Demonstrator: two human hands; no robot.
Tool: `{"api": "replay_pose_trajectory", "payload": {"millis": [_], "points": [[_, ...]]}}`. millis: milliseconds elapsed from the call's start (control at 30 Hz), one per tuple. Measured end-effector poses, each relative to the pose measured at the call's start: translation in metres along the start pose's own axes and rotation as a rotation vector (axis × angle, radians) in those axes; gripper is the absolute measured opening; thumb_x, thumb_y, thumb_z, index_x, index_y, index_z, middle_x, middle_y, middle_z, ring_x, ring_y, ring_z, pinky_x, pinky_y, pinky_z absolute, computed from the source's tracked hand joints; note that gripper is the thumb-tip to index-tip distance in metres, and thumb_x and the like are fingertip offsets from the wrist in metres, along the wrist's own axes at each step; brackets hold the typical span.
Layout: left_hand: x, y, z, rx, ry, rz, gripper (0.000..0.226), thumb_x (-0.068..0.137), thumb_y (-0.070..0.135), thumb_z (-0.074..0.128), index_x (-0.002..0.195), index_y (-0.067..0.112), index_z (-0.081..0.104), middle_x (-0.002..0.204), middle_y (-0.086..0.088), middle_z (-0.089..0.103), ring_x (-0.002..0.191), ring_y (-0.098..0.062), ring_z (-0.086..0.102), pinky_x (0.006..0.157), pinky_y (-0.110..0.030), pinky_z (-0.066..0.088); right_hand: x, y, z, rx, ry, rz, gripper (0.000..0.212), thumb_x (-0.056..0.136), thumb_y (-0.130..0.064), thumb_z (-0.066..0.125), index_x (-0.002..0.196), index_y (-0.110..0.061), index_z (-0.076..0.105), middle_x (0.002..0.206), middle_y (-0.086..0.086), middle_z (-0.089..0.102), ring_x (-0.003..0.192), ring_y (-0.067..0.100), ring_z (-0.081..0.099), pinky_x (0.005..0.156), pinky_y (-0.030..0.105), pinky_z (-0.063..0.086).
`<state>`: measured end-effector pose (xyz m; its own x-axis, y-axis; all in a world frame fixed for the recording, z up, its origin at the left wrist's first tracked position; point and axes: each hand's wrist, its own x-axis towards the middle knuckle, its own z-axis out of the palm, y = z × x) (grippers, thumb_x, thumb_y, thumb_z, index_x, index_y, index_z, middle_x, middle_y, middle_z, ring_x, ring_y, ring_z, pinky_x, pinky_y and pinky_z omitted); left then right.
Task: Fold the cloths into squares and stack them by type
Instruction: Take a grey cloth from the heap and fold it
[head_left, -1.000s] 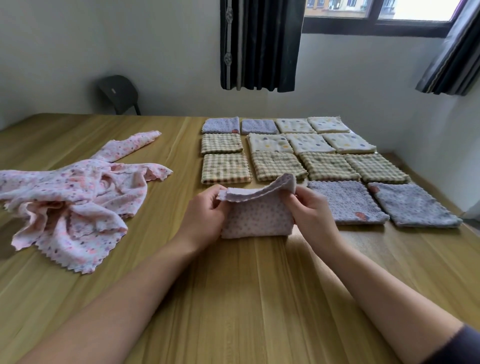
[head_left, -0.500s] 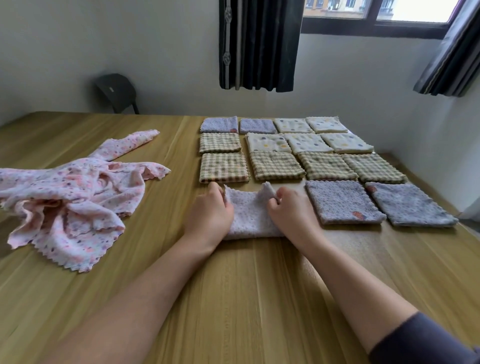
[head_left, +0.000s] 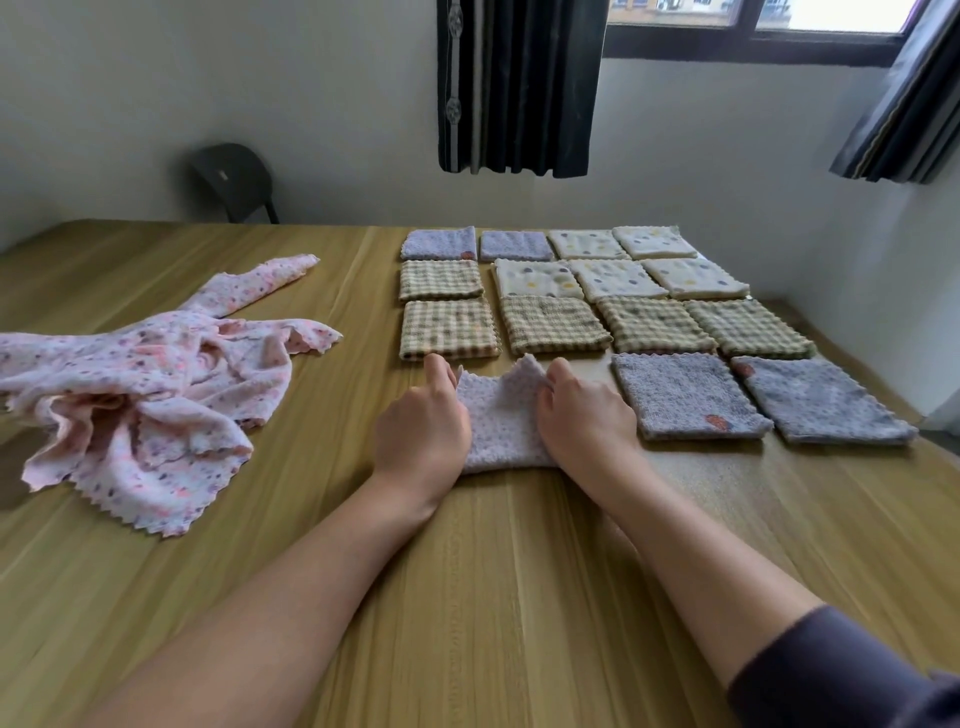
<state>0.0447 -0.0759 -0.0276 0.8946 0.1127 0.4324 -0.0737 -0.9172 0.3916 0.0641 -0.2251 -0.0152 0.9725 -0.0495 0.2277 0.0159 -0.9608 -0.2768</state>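
Note:
A small folded pink dotted cloth (head_left: 503, 421) lies on the wooden table (head_left: 498, 597) in front of me. My left hand (head_left: 421, 423) holds its left side, index finger pointing forward beside the far left corner. My right hand (head_left: 587, 415) grips its right side, fingertips pinching the raised far right corner. A heap of unfolded pink dotted cloths (head_left: 140, 395) sits at the left. Folded squares lie beyond in rows: checked ones (head_left: 553, 325), cream dotted ones (head_left: 613, 278) and lilac ones (head_left: 685, 395).
Two more lilac squares (head_left: 441, 243) lie at the back of the rows. A dark chair (head_left: 231, 179) stands behind the table by the wall. Dark curtains (head_left: 519, 85) hang at the window. The table's right edge runs close to the wall.
The lifted upper flap of the pink cloth came down onto the lower half. Both hands moved inward and down and now hold the folded cloth flat on the table.

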Motion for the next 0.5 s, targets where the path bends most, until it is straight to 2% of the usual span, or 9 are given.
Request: {"api": "replay_pose_trajectory", "payload": {"millis": [100, 200, 267, 333, 367, 400, 433, 467, 500], "points": [[0.001, -0.001, 0.001, 0.071, -0.007, -0.015, 0.019, 0.097, 0.017, 0.037, 0.115, 0.01, 0.041, 0.087, -0.01, 0.068, 0.077, -0.032, 0.064, 0.053, -0.031, 0.03, 0.006, -0.003, 0.002, -0.01, -0.055, 0.077, 0.024, 0.095, -0.033, 0.037, 0.108, -0.015, 0.048, 0.104, 0.011, 0.063, 0.096, 0.03, 0.059, 0.067, 0.032, 0.035], [0.001, -0.005, 0.0, 0.198, -0.017, 0.011, 0.036, 0.095, 0.021, 0.04, 0.129, 0.009, 0.036, 0.088, -0.008, 0.067, 0.075, -0.03, 0.065, 0.053, -0.03, 0.033, 0.004, -0.002, 0.0, 0.002, -0.045, 0.104, 0.027, 0.093, -0.034, 0.042, 0.112, -0.014, 0.042, 0.102, 0.009, 0.062, 0.093, 0.029, 0.059, 0.066, 0.032, 0.035], [0.0, -0.009, -0.004, 0.184, 0.035, 0.098, 0.031, 0.091, 0.02, 0.047, 0.119, 0.007, 0.043, 0.081, -0.007, 0.065, 0.069, -0.031, 0.063, 0.051, -0.03, 0.035, 0.0, 0.001, -0.002, 0.032, 0.069, 0.023, 0.027, 0.094, -0.032, 0.045, 0.115, -0.015, 0.042, 0.098, 0.005, 0.059, 0.08, 0.026, 0.056, 0.062, 0.031, 0.036], [0.0, -0.011, -0.005, 0.118, 0.117, 0.248, 0.017, 0.084, 0.019, 0.057, 0.097, 0.009, 0.053, 0.079, -0.006, 0.061, 0.069, -0.03, 0.061, 0.057, -0.034, 0.039, -0.003, 0.005, -0.001, 0.144, 0.224, -0.175, 0.019, 0.094, -0.025, 0.047, 0.108, -0.013, 0.052, 0.101, 0.003, 0.058, 0.078, 0.023, 0.053, 0.062, 0.03, 0.035], [0.0, -0.01, -0.005, 0.102, 0.128, 0.302, 0.016, 0.082, 0.024, 0.056, 0.092, 0.011, 0.056, 0.082, -0.004, 0.061, 0.074, -0.028, 0.061, 0.064, -0.036, 0.039, -0.004, 0.005, -0.001, 0.2, 0.232, -0.278, 0.019, 0.092, -0.019, 0.046, 0.103, -0.01, 0.058, 0.102, 0.005, 0.06, 0.081, 0.025, 0.056, 0.063, 0.03, 0.036], [-0.002, -0.009, -0.005, 0.1, 0.057, 0.314, 0.022, 0.083, 0.031, 0.05, 0.094, 0.014, 0.059, 0.091, -0.002, 0.062, 0.084, -0.025, 0.061, 0.073, -0.037, 0.038, -0.004, 0.005, 0.0, 0.252, 0.189, -0.367, 0.023, 0.088, -0.015, 0.044, 0.099, -0.007, 0.063, 0.103, 0.008, 0.063, 0.086, 0.028, 0.06, 0.066, 0.032, 0.041], [-0.003, -0.006, -0.006, 0.101, -0.045, 0.286, 0.033, 0.086, 0.037, 0.042, 0.105, 0.017, 0.06, 0.107, -0.001, 0.063, 0.1, -0.021, 0.059, 0.082, -0.038, 0.035, -0.004, 0.005, 0.002, 0.29, 0.098, -0.429, 0.029, 0.086, -0.012, 0.042, 0.1, -0.006, 0.066, 0.108, 0.01, 0.064, 0.094, 0.03, 0.061, 0.074, 0.036, 0.046], [-0.005, -0.005, -0.005, 0.111, -0.173, 0.23, 0.041, 0.09, 0.04, 0.036, 0.12, 0.02, 0.056, 0.128, 0.001, 0.056, 0.119, -0.017, 0.051, 0.094, -0.04, 0.031, -0.005, 0.003, 0.004, 0.286, -0.012, -0.462, 0.032, 0.089, -0.011, 0.041, 0.108, -0.006, 0.066, 0.119, 0.011, 0.062, 0.109, 0.03, 0.058, 0.089, 0.04, 0.046], [-0.005, -0.007, -0.002, 0.132, -0.284, 0.186, 0.047, 0.095, 0.041, 0.033, 0.135, 0.021, 0.046, 0.146, 0.003, 0.042, 0.135, -0.012, 0.035, 0.106, -0.043, 0.022, -0.007, 0.003, 0.006, 0.25, -0.118, -0.468, 0.035, 0.095, -0.012, 0.04, 0.121, -0.009, 0.062, 0.134, 0.01, 0.055, 0.125, 0.027, 0.049, 0.105, 0.04, 0.037]]}}
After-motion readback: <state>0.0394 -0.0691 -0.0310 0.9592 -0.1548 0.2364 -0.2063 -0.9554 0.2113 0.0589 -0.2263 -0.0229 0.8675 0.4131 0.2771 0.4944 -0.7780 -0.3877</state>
